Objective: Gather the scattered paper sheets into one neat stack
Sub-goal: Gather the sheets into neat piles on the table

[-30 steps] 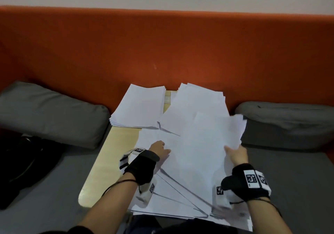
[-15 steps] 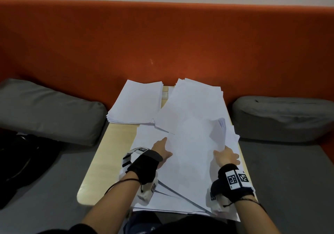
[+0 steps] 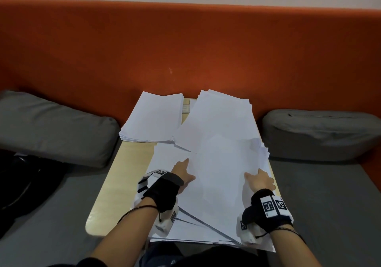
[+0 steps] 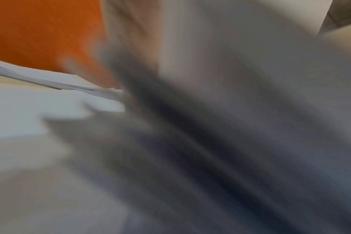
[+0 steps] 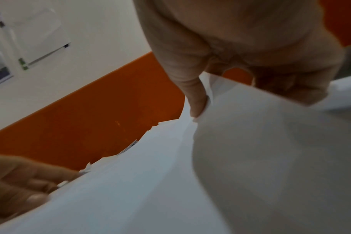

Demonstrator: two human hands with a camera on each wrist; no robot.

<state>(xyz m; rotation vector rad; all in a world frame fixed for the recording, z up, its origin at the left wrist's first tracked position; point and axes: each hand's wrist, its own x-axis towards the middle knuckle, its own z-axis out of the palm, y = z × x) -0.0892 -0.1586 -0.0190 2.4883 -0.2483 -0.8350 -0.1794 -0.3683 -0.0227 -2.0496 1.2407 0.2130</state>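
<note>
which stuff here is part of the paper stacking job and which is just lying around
Part of the job:
- loose sheets under both hands
- far left stack
- far right pile
- left hand, right hand, each gripping the sheets
- table they lie on

Just lying about:
- left grey cushion
- right grey cushion
- black bag
- orange backrest

Dim, soft indoor light; left wrist view heavily motion-blurred
</note>
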